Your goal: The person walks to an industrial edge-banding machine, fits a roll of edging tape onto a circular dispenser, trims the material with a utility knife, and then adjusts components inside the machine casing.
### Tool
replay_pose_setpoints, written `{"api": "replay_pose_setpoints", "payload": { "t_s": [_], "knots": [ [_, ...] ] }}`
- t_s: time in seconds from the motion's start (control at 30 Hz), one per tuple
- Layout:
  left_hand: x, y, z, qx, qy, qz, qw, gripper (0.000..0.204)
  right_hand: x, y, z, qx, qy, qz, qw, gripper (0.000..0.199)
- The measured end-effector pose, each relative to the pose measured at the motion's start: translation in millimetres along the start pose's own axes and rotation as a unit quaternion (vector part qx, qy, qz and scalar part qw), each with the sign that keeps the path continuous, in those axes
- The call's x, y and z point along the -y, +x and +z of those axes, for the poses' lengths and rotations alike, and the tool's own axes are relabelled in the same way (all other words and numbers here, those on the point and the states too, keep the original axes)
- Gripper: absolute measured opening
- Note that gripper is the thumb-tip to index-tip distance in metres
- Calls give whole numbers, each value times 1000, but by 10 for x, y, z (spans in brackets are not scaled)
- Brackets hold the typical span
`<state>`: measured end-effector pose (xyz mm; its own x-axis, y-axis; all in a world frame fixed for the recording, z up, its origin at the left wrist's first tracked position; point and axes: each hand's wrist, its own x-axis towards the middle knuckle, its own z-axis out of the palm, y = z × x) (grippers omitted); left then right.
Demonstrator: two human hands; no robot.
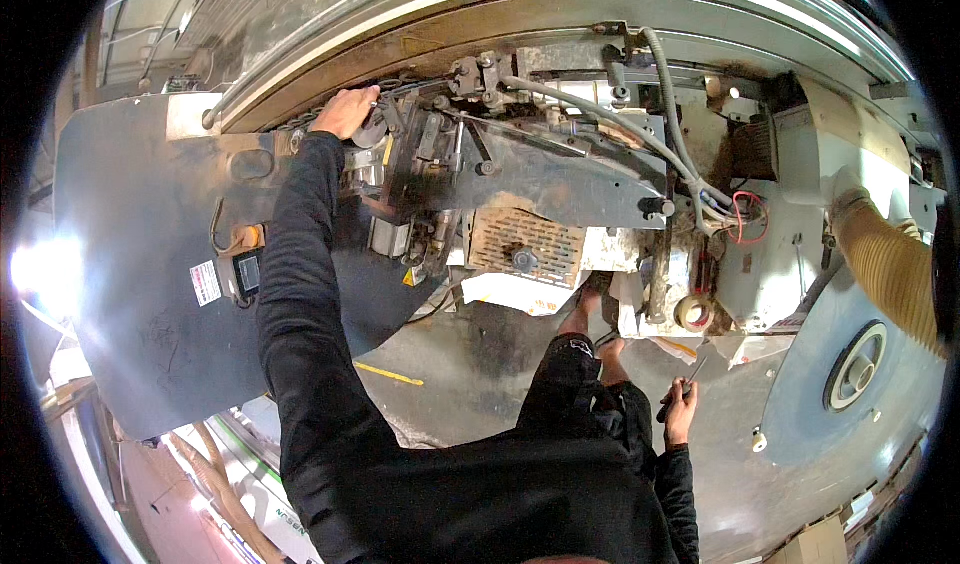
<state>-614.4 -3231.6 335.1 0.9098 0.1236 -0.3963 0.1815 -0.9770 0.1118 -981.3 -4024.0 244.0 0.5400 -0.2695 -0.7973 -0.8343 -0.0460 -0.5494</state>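
My left hand reaches far up and rests on a dark round part at the upper left of a dusty grey machine, its fingers curled over it. My right hand hangs low beside my leg, closed around a thin dark metal tool that points up and to the right. Black sleeves cover both arms. My legs and feet stand on the concrete floor right under the machine.
A large grey open cover panel hangs at left. A ribbed tan dust hose runs at right above a round blue-grey guard. Grey cables, a perforated grille and a roll of tape sit on the machine.
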Motion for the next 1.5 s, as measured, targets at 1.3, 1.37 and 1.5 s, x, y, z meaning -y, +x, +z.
{"api": "replay_pose_setpoints", "payload": {
  "t_s": [1.3,1.37,1.5],
  "knots": [
    [-6383,-3727,3960,278,-272,230,892,46,-683,165,-1554,78,160,-176,968,29],
    [-6637,-3929,4588,367,-513,212,746,43,-667,259,-1569,89,240,-211,943,26],
    [-7039,-4300,4246,444,-725,-8,527,41,-531,379,-1715,158,196,-195,948,27]
  ]
}}
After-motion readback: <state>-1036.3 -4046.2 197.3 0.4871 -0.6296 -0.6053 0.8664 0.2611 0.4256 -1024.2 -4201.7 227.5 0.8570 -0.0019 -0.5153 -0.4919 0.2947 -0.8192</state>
